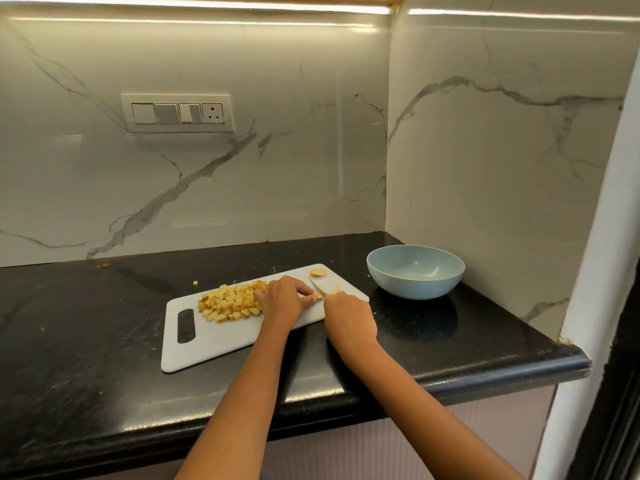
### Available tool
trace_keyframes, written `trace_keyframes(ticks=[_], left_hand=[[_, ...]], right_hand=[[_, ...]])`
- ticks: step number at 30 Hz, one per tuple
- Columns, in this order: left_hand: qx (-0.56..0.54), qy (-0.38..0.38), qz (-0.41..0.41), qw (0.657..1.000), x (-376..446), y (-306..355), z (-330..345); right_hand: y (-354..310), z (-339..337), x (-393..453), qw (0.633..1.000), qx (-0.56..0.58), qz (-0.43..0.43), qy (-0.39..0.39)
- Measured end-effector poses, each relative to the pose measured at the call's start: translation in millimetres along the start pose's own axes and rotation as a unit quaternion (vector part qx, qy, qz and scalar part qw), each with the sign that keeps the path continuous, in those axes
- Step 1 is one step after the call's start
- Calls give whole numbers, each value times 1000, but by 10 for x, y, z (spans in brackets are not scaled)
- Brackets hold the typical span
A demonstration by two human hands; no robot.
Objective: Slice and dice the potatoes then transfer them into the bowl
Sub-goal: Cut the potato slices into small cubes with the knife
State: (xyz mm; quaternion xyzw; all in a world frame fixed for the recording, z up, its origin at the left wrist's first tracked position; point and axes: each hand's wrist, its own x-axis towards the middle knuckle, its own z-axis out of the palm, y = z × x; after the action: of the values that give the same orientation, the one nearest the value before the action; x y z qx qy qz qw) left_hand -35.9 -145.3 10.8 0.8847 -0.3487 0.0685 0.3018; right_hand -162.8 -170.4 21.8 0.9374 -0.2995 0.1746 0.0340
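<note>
A white cutting board (221, 344) lies on the black counter. A pile of diced potato (230, 303) covers its middle. My left hand (282, 299) rests on the board beside the pile, its fingertips holding a small potato piece (318, 295) down. My right hand (348, 315) grips a knife (318, 286), whose blade points away from me and sits on that piece. Potato strips (335, 289) lie just right of the blade. One potato end piece (317, 272) sits at the board's far corner. A light blue bowl (415, 282) stands to the right, with nothing in it.
The black counter (86, 341) ends in a rounded front edge, with marble walls behind and to the right. One stray potato cube (195, 282) lies on the counter behind the board. A switch panel (177, 113) is on the back wall.
</note>
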Motion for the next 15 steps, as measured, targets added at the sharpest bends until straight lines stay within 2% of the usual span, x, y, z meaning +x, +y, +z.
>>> trace_keyframes(ticks=[5,15], left_hand=[[-21,34,-8,999,18,-1,1],[1,31,12,999,15,21,-11]], right_hand=[[57,-14,-58,998,45,43,-9],[30,-5,-65,1000,10,8,-3]])
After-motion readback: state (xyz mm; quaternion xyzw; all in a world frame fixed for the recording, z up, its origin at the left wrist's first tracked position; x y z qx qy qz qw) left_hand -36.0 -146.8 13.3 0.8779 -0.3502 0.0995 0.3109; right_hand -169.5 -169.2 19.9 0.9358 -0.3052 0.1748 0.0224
